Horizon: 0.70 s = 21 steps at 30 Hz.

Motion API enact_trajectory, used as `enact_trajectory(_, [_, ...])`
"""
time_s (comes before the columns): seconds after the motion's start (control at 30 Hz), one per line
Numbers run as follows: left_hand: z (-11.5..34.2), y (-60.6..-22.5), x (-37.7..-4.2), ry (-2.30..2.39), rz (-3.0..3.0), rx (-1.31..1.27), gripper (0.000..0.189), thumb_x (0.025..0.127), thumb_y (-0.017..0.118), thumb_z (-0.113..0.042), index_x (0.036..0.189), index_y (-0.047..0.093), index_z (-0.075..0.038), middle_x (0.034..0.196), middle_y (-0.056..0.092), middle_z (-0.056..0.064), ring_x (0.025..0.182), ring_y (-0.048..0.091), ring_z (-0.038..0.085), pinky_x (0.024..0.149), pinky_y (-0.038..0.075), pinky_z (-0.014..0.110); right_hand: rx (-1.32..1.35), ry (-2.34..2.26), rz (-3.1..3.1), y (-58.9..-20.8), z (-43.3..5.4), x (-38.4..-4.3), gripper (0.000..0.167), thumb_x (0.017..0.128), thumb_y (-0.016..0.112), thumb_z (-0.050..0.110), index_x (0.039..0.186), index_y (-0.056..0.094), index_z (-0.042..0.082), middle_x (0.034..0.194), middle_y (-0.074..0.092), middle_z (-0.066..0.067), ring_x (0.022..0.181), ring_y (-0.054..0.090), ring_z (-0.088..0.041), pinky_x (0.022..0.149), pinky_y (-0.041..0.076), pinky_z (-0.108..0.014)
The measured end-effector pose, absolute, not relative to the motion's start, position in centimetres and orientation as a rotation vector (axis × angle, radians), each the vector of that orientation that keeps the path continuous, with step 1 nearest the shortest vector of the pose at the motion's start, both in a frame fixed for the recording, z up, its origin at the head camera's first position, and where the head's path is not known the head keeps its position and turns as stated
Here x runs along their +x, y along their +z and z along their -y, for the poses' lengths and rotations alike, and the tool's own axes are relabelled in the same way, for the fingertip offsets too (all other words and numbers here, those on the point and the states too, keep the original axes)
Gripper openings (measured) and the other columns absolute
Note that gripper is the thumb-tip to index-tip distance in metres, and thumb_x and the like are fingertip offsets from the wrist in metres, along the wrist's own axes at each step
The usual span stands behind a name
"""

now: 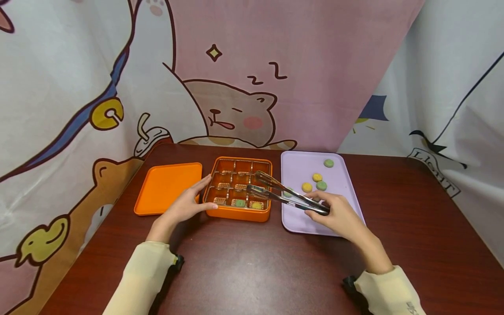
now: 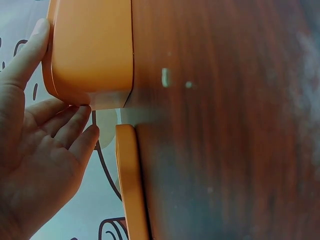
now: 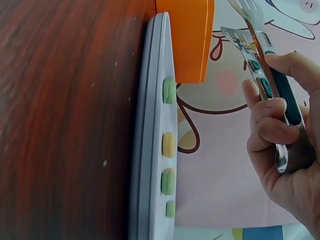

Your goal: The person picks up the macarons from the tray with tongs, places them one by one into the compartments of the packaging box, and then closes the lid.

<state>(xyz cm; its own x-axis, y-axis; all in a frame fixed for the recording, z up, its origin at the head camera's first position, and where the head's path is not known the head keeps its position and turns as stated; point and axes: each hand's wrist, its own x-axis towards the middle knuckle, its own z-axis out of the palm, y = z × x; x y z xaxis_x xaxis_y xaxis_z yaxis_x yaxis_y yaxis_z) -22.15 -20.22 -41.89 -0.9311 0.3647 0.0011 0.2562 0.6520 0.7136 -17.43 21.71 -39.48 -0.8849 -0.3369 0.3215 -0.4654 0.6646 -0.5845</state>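
In the head view, the left hand (image 1: 187, 203) rests relaxed, fingers spread, against the orange box (image 1: 236, 213) just right of it. The right hand (image 1: 336, 214) grips tongs (image 1: 293, 201) reaching left over the box; green pieces (image 1: 328, 163) and yellow pieces (image 1: 307, 187) lie beyond it on the lilac tray (image 1: 293, 225).

Left wrist: the thumb touches the box's rim, the fingertips its side.

Right wrist: fingers curl round the tongs, apart from the tray.

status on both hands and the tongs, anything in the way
Left hand touching orange box. Right hand gripping tongs. Tongs spread over the box, nothing pinched. No obstruction visible.
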Motion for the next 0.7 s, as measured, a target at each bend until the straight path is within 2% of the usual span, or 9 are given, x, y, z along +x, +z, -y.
enact_trajectory(0.17, [20.2, -41.9, -22.1, 1.146, -2.722, 0.516, 0.096, 0.086, 0.078, -0.037, 0.16, 0.022, -0.01, 0.168, 0.019, 0.011, 0.153, 0.02, 0.038, 0.12, 0.022, 0.062, 0.638, 1.042, 2.668, -39.5, -22.6, -16.9, 0.03, 0.08, 0.081, 0.01, 0.109, 0.072, 0.008, 0.078, 0.068, 0.003, 0.06, 0.047, 0.002, 0.053, 0.041, -0.02])
enact_trajectory(0.43, [20.2, -42.0, -22.1, 1.145, -2.725, 0.511, 0.096, 0.086, 0.078, -0.037, 0.16, 0.023, -0.01, 0.168, 0.019, 0.011, 0.153, 0.02, 0.038, 0.12, 0.022, 0.062, 0.574, 0.985, 2.667, -39.5, -24.2, -16.4, 0.029, 0.08, 0.082, 0.011, 0.107, 0.072, 0.012, 0.075, 0.067, 0.005, 0.057, 0.046, 0.002, 0.05, 0.04, -0.018])
enact_trajectory(0.7, [20.1, -42.0, -22.1, 1.143, -2.728, 0.509, 0.095, 0.086, 0.078, -0.036, 0.16, 0.022, -0.011, 0.168, 0.019, 0.011, 0.153, 0.02, 0.038, 0.12, 0.022, 0.062, 0.531, 0.947, 2.68, -39.8, -25.5, -16.2, 0.028, 0.081, 0.082, 0.013, 0.108, 0.073, 0.014, 0.083, 0.071, 0.002, 0.061, 0.046, 0.001, 0.051, 0.038, -0.018])
